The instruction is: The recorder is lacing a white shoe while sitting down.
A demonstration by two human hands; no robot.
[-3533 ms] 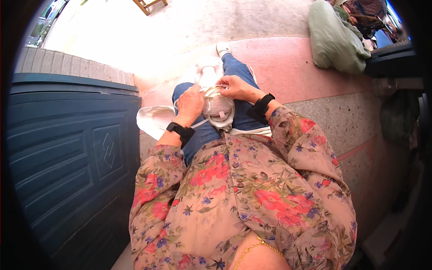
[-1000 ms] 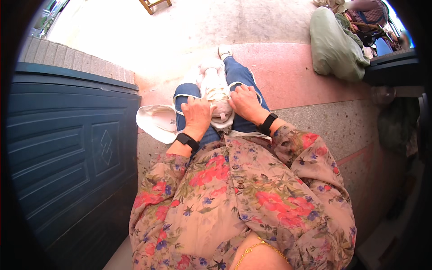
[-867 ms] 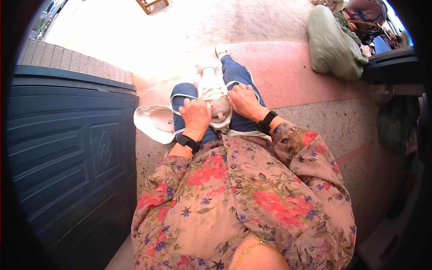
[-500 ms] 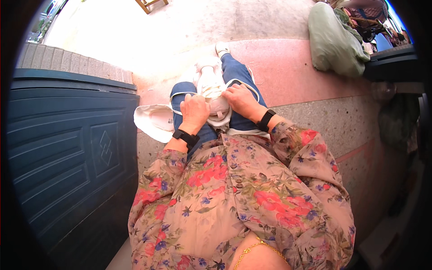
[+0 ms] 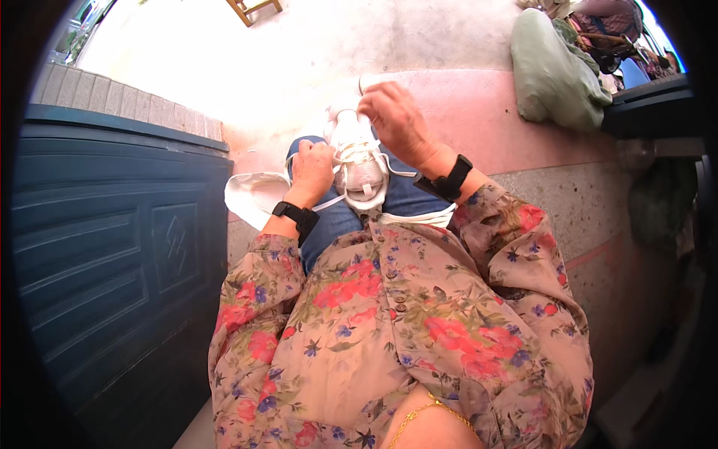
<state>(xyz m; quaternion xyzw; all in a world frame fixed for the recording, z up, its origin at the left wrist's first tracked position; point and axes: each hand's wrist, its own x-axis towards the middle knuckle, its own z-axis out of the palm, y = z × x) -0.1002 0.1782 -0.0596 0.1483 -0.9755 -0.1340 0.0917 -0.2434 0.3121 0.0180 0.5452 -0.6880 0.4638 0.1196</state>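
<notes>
The left hand point(image 5: 313, 166) is curled with its fingertips drawn together, pinching a white lace point(image 5: 331, 202) that shows on both sides of it. The right hand point(image 5: 395, 120) is raised farther from the body, its fingers bent inward and slightly blurred; whether they grip anything cannot be told. The white shoe point(image 5: 363, 178) lies between the person's thighs, just right of the left hand and on the near side of the right hand, with its laced part beside the left hand and a pale tab nearer the body. Another stretch of lace point(image 5: 404, 174) trails on the near side of the right hand, across the jeans point(image 5: 340, 218). Left of the left hand is a white cloth item point(image 5: 256, 196), its exact kind unclear, and farther left stands a blue door point(image 5: 97, 239). Well to the right of the right hand, a pale green sack point(image 5: 553, 75) rests on the floor point(image 5: 479, 112). Black wristbands point(image 5: 453, 179) sit behind both hands, above the sleeves of a flowered shirt point(image 5: 396, 329).
</notes>
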